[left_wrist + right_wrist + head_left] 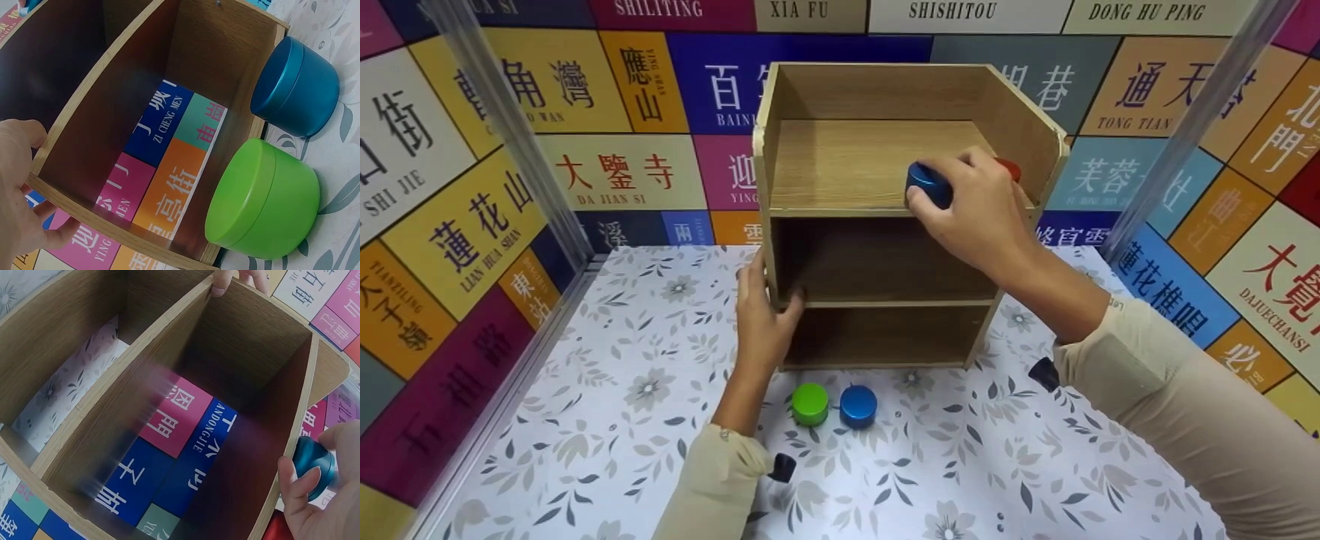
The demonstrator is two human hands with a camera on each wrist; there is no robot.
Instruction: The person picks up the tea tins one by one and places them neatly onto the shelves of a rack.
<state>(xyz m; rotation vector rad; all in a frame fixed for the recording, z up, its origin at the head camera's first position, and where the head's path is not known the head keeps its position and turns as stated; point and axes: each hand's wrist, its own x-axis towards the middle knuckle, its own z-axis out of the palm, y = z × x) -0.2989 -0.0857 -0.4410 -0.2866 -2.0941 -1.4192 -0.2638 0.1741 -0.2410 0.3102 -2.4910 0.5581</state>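
Note:
A small wooden shelf unit (847, 161) with open compartments stands upright on the table. My left hand (763, 319) grips the edge of its left side panel, thumb on the inner side and fingers outside. At the top level, my right hand (979, 210) pinches a blue round tin (928, 185), seen in the right wrist view between thumb and fingers, close over the top board's front edge. Behind that hand a red tin (1009, 168) shows, mostly hidden, near the right side panel. In front of the unit sit a green tin (810, 405) and a second blue tin (859, 407), side by side.
A white cloth (637, 450) printed with grey leaves and flowers covers the table. Panels with colourful Chinese lettering (619, 172) stand behind and at both sides. Metal posts (514, 127) rise at the corners. The unit's two lower compartments lie below the top board.

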